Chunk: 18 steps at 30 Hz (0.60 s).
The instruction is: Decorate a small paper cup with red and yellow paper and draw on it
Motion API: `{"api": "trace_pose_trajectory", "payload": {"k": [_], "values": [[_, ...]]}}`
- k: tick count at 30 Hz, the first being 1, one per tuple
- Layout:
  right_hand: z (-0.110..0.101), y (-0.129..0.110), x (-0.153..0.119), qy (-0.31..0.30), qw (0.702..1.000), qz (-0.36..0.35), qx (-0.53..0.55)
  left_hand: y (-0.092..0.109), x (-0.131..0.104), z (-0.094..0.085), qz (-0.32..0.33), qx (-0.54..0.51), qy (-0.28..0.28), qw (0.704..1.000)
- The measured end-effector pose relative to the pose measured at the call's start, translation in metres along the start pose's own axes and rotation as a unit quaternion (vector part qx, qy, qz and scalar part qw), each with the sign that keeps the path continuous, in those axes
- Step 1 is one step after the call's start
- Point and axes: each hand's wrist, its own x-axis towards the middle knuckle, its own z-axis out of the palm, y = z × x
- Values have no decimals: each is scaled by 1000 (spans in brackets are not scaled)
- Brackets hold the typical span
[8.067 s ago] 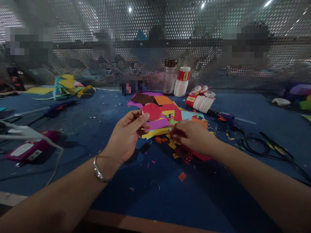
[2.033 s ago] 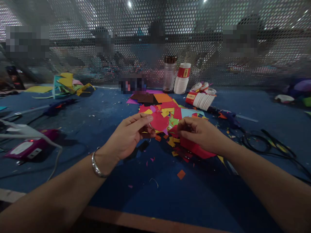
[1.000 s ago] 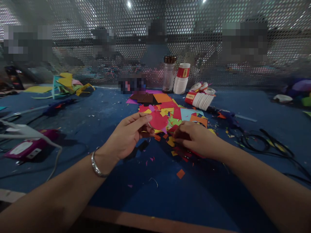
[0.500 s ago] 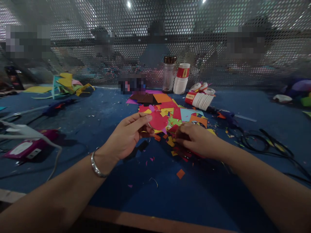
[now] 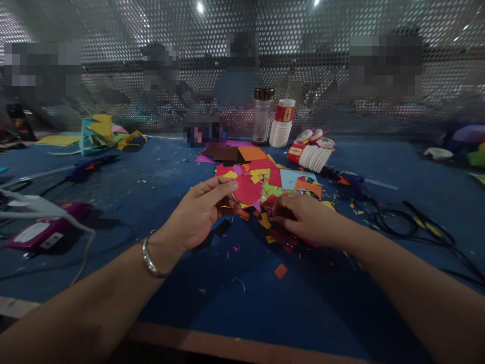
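My left hand (image 5: 202, 212), with a silver bangle at the wrist, pinches a round pinkish-red paper disc (image 5: 248, 190) by its left edge. The thumb lies on top and the other fingers are partly hidden beneath. The disc is held over a heap of coloured paper scraps (image 5: 271, 189). To its right, my right hand (image 5: 303, 215) is low among the scraps, fingers curled downward and closed. Whatever its fingertips grip is hidden. Dark red pieces lie in shadow under that palm, and small yellow scraps (image 5: 265, 221) are beside its fingers.
Behind the heap stand a clear bottle (image 5: 261, 119) and stacked paper cups (image 5: 282, 124); another cup stack (image 5: 308, 157) lies sideways. Glue guns rest at left (image 5: 91, 167) and right (image 5: 356, 184), with a black cable (image 5: 394, 232). A purple power strip (image 5: 49, 227) sits left. Perforated mesh (image 5: 212, 76) closes the back.
Both hands keep practically the same pose, with the disc still in my left hand. The view has shifted very slightly.
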Motion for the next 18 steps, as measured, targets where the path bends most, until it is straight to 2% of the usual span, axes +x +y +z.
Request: {"api": "trace_pose_trajectory", "payload": {"k": [9, 18], "values": [[-9, 1, 1, 36, 990, 34, 128, -1, 2, -3, 12, -6, 14, 1000], [-2, 8, 5, 21, 963, 48, 266, 0, 0, -1, 8, -15, 6, 1000]]}}
